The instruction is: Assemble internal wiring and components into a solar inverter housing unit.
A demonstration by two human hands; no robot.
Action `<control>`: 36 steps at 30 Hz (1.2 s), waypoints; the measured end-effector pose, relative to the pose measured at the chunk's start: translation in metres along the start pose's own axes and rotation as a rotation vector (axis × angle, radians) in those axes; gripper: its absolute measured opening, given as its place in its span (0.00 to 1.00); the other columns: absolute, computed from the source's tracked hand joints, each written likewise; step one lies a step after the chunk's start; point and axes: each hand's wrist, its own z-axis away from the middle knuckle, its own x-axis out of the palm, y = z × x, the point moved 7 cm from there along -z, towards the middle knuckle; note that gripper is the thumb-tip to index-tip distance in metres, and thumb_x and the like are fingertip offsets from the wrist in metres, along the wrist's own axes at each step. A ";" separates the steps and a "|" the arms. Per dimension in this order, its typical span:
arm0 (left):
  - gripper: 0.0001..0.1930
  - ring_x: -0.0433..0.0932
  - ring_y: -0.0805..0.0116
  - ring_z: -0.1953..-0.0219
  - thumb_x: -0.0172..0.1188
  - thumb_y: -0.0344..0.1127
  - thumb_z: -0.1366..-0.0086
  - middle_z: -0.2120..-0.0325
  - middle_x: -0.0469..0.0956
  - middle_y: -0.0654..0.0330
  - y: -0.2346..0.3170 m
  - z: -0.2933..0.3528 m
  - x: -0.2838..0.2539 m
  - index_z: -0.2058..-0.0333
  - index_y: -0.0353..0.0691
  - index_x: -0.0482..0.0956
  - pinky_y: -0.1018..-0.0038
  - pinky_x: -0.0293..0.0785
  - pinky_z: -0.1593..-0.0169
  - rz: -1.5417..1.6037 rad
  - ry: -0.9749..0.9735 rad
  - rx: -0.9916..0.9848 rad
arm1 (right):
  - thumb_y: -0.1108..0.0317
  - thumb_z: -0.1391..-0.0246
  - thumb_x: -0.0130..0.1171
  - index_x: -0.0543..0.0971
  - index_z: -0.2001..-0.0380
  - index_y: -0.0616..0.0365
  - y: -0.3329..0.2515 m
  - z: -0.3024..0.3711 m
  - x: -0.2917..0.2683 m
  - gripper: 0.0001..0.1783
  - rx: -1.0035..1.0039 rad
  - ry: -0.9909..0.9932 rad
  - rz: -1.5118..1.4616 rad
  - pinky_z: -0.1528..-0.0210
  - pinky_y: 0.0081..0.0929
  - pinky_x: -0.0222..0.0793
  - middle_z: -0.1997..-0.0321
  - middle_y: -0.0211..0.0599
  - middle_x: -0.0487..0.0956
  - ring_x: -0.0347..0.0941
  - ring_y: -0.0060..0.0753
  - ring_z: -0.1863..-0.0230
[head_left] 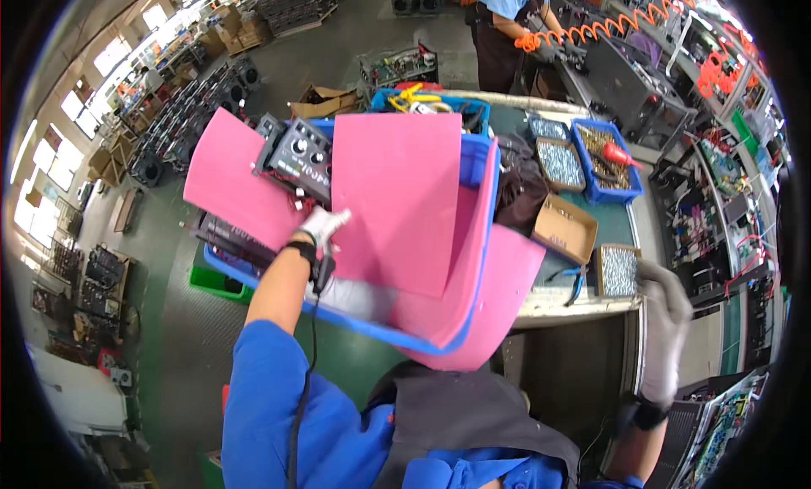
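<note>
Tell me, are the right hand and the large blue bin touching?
Apart: the head view shows the table between the right hand and the large blue bin.

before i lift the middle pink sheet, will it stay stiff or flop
The middle pink sheet looks thin, so it is probably light for its size. It may well flex: the similar lower pink sheet curves inside the blue bin. Its smooth-looking face could also slide.
</note>
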 end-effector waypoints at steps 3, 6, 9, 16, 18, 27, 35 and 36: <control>0.26 0.78 0.65 0.69 0.73 0.46 0.40 0.70 0.81 0.57 -0.002 0.003 0.008 0.59 0.29 0.73 0.70 0.76 0.66 -0.068 0.043 -0.005 | 0.75 0.42 0.56 0.75 0.44 0.69 -0.048 -0.032 0.121 0.22 -0.283 -0.306 0.038 0.41 0.29 0.69 0.46 0.43 0.79 0.75 0.33 0.45; 0.21 0.81 0.62 0.70 0.70 0.42 0.41 0.72 0.82 0.50 0.042 0.036 -0.022 0.62 0.28 0.77 0.65 0.77 0.60 -0.349 0.163 0.181 | 0.72 0.49 0.67 0.72 0.40 0.66 -0.086 -0.044 0.195 0.32 -0.420 -0.429 0.081 0.37 0.40 0.67 0.39 0.53 0.74 0.71 0.53 0.37; 0.13 0.82 0.55 0.63 0.61 0.40 0.41 0.67 0.82 0.51 0.102 0.083 -0.057 0.63 0.37 0.82 0.60 0.77 0.54 -0.849 0.373 0.476 | 0.72 0.52 0.69 0.69 0.36 0.64 -0.126 -0.049 0.242 0.38 -0.667 -0.372 0.106 0.34 0.43 0.65 0.36 0.58 0.70 0.67 0.57 0.35; 0.17 0.80 0.52 0.56 0.60 0.43 0.39 0.64 0.80 0.47 0.122 0.077 -0.037 0.62 0.33 0.81 0.63 0.75 0.51 -0.778 0.203 0.491 | 0.69 0.51 0.69 0.66 0.34 0.64 -0.157 -0.057 0.302 0.41 -0.744 -0.353 0.090 0.32 0.47 0.60 0.33 0.60 0.66 0.64 0.59 0.33; 0.26 0.80 0.52 0.56 0.64 0.47 0.39 0.64 0.80 0.47 0.111 0.060 -0.026 0.52 0.30 0.74 0.61 0.75 0.51 -0.697 0.249 0.375 | 0.68 0.51 0.69 0.66 0.34 0.63 -0.151 -0.059 0.309 0.41 -0.704 -0.341 0.161 0.31 0.48 0.59 0.32 0.59 0.65 0.63 0.59 0.32; 0.26 0.77 0.62 0.67 0.67 0.42 0.38 0.66 0.77 0.57 0.086 0.057 0.006 0.48 0.33 0.71 0.64 0.77 0.63 -0.212 -0.065 0.110 | 0.60 0.45 0.67 0.63 0.33 0.67 -0.087 -0.072 0.263 0.41 -0.479 -0.242 0.191 0.28 0.47 0.55 0.30 0.62 0.63 0.59 0.59 0.28; 0.19 0.82 0.46 0.68 0.61 0.44 0.36 0.73 0.80 0.42 0.194 0.202 0.119 0.56 0.33 0.76 0.53 0.77 0.64 -0.735 -0.321 0.951 | 0.68 0.42 0.60 0.58 0.30 0.66 -0.117 -0.049 0.288 0.40 -0.413 -0.314 -0.026 0.26 0.42 0.52 0.28 0.58 0.62 0.54 0.52 0.24; 0.17 0.82 0.46 0.68 0.60 0.44 0.36 0.73 0.79 0.42 0.185 0.214 0.136 0.58 0.35 0.76 0.53 0.77 0.64 -0.784 -0.541 0.911 | 0.73 0.43 0.57 0.59 0.30 0.66 -0.113 -0.053 0.288 0.38 -0.373 -0.309 -0.071 0.26 0.39 0.52 0.28 0.57 0.63 0.55 0.49 0.25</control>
